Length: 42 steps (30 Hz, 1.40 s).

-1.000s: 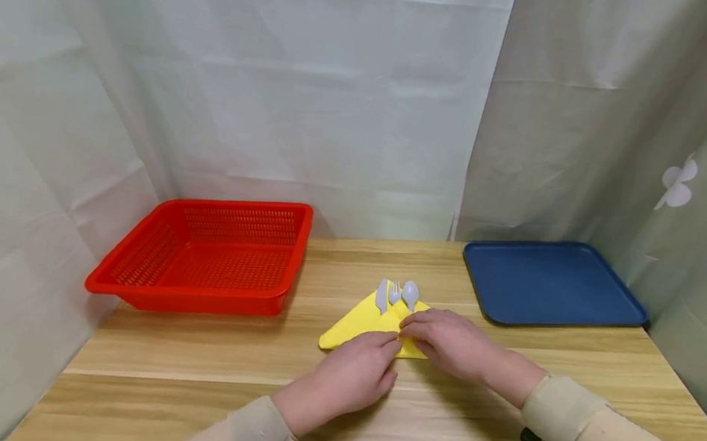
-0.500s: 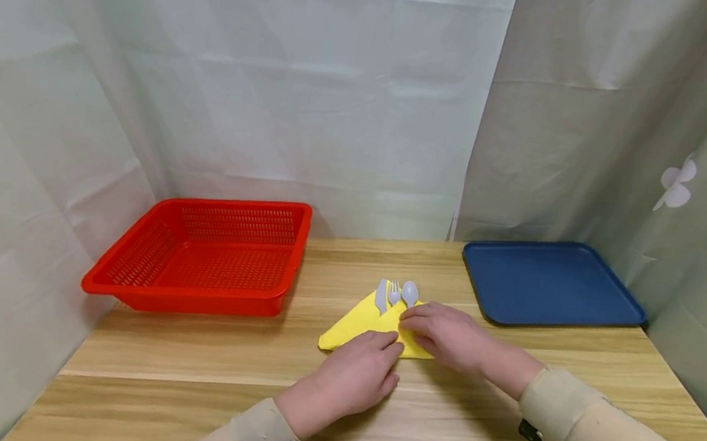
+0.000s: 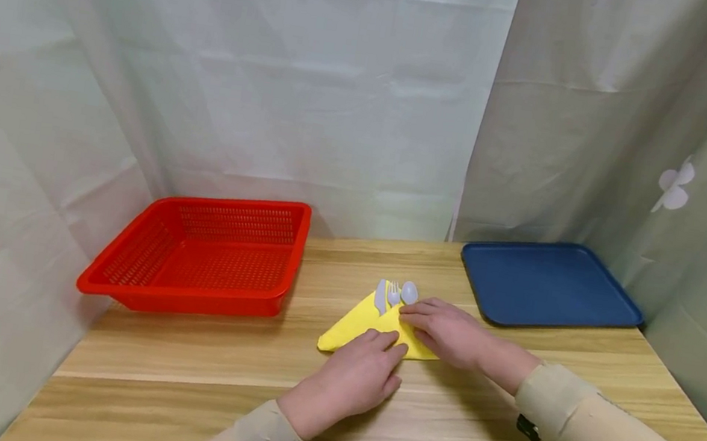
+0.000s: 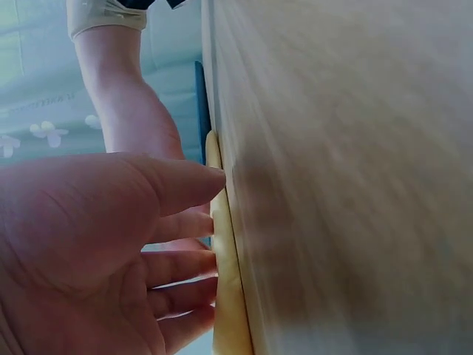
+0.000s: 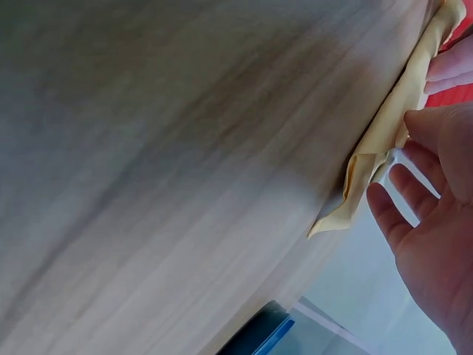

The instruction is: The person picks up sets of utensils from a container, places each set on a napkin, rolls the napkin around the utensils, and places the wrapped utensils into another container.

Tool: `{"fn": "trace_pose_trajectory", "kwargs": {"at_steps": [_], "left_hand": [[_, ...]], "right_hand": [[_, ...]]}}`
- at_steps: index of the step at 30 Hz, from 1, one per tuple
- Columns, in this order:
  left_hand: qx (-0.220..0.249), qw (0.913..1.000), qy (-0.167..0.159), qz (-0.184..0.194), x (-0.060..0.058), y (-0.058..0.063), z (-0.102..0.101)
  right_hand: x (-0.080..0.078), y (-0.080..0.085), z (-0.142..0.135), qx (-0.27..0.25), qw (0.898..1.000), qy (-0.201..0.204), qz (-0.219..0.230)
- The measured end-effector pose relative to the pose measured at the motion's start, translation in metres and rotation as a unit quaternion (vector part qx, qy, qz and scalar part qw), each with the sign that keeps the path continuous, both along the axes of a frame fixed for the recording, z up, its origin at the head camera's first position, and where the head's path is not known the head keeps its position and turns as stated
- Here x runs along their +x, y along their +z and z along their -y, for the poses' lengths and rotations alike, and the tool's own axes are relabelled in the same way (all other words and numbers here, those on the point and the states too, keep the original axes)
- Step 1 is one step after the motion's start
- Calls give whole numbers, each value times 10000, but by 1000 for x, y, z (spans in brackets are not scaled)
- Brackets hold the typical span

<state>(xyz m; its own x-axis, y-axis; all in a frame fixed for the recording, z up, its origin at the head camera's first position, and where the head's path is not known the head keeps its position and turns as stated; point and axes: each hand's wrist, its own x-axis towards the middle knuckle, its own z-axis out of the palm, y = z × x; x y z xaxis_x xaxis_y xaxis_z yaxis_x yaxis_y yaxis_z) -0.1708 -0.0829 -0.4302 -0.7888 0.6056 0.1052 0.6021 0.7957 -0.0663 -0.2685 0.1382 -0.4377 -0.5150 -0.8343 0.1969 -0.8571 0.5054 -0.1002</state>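
A folded yellow napkin [image 3: 353,330] lies on the table with its flaps turned over the cutlery. Out of its top stick a grey knife [image 3: 380,297], fork [image 3: 393,295] and spoon [image 3: 409,293], their handles hidden under the cloth. My left hand [image 3: 360,374] rests its fingertips on the napkin's near edge, fingers extended. The right hand [image 3: 449,333] lies over the right flap and touches it with loosely bent fingers. Seen edge-on in the left wrist view, the napkin [image 4: 231,296] is a low fold under the fingertips. In the right wrist view, its corner [image 5: 341,216] sticks out past the fingers.
To the left stands a red perforated basket [image 3: 186,299] with nothing visible inside. A blue tray [image 3: 551,286] lies flat at the back right of the wooden table [image 3: 197,368]. Pale curtains [image 3: 277,89] hang behind and on both sides.
My left hand has shifted slightly right along the napkin, its fingers a little more spread. The right hand has stayed nearly in place on the flap. Napkin and cutlery look unchanged.
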Motion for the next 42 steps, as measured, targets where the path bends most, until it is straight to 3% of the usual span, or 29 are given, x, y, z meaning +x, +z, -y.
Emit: {"fn": "trace_pose_trajectory", "kwargs": {"at_steps": [14, 22, 32, 42], "left_hand": [[-236, 9997, 12, -77, 2, 1, -1], [-340, 9994, 64, -30, 2, 3, -1], [-343, 9993, 115, 130, 2, 5, 1], [-297, 9993, 152, 178, 2, 3, -1]], "right_hand": [[12, 4, -16, -27, 9998, -178, 60], [24, 7, -26, -20, 9950, -993, -35], [42, 10, -30, -336, 9780, -1995, -505], [52, 11, -35, -211, 9670, -2491, -484]]}}
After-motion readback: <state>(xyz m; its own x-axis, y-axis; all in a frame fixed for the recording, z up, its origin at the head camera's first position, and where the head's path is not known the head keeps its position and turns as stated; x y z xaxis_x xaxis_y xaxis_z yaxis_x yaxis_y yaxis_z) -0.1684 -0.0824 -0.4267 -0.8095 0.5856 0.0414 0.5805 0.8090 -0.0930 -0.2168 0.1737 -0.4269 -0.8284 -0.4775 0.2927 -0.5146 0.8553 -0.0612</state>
